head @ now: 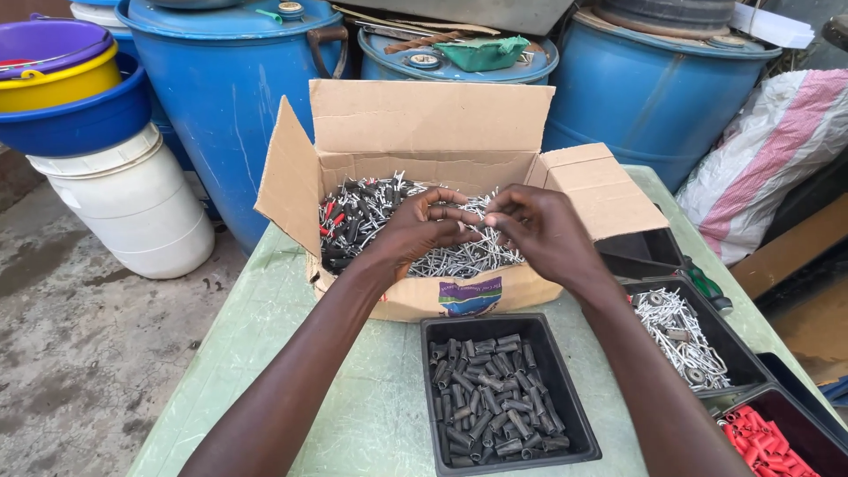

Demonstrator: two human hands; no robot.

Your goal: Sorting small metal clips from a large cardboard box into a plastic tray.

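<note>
An open cardboard box (424,115) stands on a pale green table (265,353), filled with mixed silver metal fasteners (459,256) and black and red plastic sleeves (349,221). My left hand (420,230) and my right hand (539,231) are both over the box, fingertips meeting in the middle. They pinch a small fastener between them; it is mostly hidden by the fingers. In front of the box sits a black tray of black sleeves (495,393).
At the right, a black tray of silver fasteners (685,340), a tray of red sleeves (764,442) and an empty black tray (640,252). A green-handled tool (707,287) lies beside them. Blue drums (225,88), stacked basins (62,88) and a white bucket (132,203) stand behind.
</note>
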